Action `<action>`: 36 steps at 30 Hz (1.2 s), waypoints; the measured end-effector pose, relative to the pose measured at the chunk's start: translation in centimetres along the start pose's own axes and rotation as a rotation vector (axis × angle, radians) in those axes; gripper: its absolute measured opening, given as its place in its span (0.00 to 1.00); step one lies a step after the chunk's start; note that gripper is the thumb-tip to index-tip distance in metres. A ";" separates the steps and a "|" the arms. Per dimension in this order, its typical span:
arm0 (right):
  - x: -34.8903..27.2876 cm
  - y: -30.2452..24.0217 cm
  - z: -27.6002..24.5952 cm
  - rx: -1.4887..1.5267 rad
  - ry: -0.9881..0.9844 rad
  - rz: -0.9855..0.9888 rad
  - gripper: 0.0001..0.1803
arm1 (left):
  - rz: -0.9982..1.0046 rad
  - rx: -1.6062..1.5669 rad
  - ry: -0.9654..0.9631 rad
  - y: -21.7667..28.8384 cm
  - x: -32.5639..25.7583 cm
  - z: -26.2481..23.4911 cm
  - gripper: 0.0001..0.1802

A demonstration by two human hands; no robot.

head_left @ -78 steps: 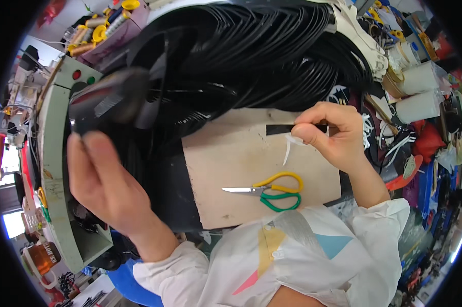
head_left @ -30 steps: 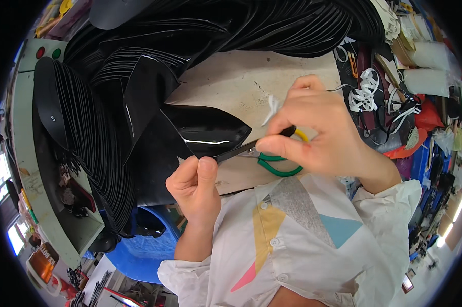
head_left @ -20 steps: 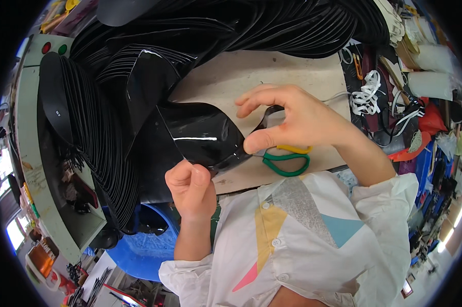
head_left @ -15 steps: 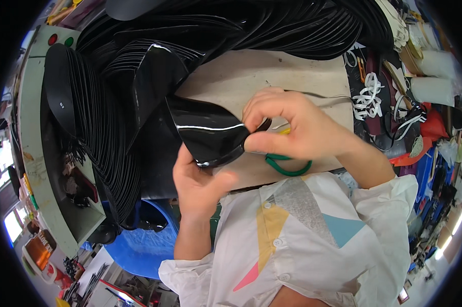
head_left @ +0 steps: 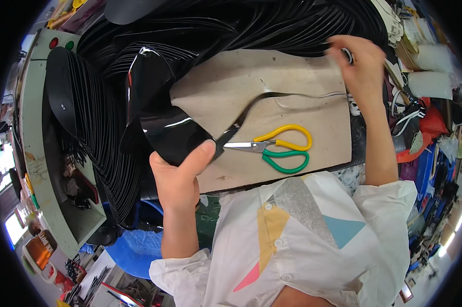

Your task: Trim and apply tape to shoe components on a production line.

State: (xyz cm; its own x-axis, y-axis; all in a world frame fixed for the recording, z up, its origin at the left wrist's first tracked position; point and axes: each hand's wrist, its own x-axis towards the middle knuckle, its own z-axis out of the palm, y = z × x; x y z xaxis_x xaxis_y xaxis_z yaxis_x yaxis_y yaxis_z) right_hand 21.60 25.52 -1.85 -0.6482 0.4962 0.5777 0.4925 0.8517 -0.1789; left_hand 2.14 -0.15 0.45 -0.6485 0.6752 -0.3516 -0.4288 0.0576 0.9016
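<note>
My left hand (head_left: 179,179) is closed on a glossy black sheet piece (head_left: 164,128), its thumb pressed on the lower right corner. From that corner a narrow dark strip (head_left: 246,112) runs up and right across the beige board (head_left: 302,71); whether the two are joined I cannot tell. Scissors (head_left: 259,146) with one yellow and one green handle lie on the board, their tips beside the held corner. My right hand (head_left: 364,66) is raised over the board's far right corner, close to the black stack. Its fingers are bent and blurred, so what they hold is unclear.
Stacked black sheet pieces (head_left: 292,25) line the far side, and another fanned stack (head_left: 98,133) hangs at the left by a grey-green metal cabinet (head_left: 34,102). A blue tub (head_left: 133,253) stands below left. Cords and a red bag (head_left: 435,123) crowd the right.
My right hand has let go of the black piece's edge and moved far right. My left hand has shifted slightly left with the piece, uncovering the scissors and strip.
</note>
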 end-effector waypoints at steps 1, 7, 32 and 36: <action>-1.4 -0.6 0.0 0.095 -0.073 0.035 0.07 | -0.001 -0.017 -0.049 -0.1 0.0 -0.2 0.08; -10.7 -10.6 -0.1 0.234 -0.622 -0.181 0.10 | 0.015 -0.225 -0.117 -0.9 0.6 -0.3 0.13; -7.4 -11.6 -0.9 0.783 -0.403 0.049 0.34 | -0.020 -0.374 -0.079 -1.9 -1.6 0.2 0.14; -8.3 -11.4 -0.8 0.820 -0.493 0.103 0.32 | -0.003 -0.398 -0.030 -0.7 -2.2 1.4 0.11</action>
State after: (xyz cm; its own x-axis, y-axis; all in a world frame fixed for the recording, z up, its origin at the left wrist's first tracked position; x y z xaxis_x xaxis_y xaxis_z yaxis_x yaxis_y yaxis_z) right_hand 21.83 11.61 -3.99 -0.8880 0.4306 0.1614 0.1226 0.5600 -0.8194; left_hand 4.72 -0.67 0.91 -0.6307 0.6967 -0.3417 -0.6450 -0.2260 0.7300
